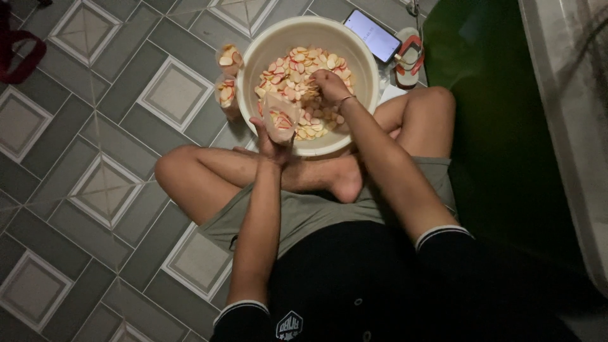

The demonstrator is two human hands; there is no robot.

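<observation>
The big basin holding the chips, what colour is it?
The basin is cream or off-white, plain, seen clearly in the head view.

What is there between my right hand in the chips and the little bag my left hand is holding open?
Nothing visible. The right hand rests on the chips inside the basin; the clear bag in the left hand sits at the near rim, mouth upward.

- I wear a black shirt [354,285]; its short sleeves [437,233] end in white-striped cuffs.
- A small white emblem [289,325] sits low on it.
- My shorts [304,212] are grey-green.
- A thin bracelet [346,98] circles my right wrist.
</observation>
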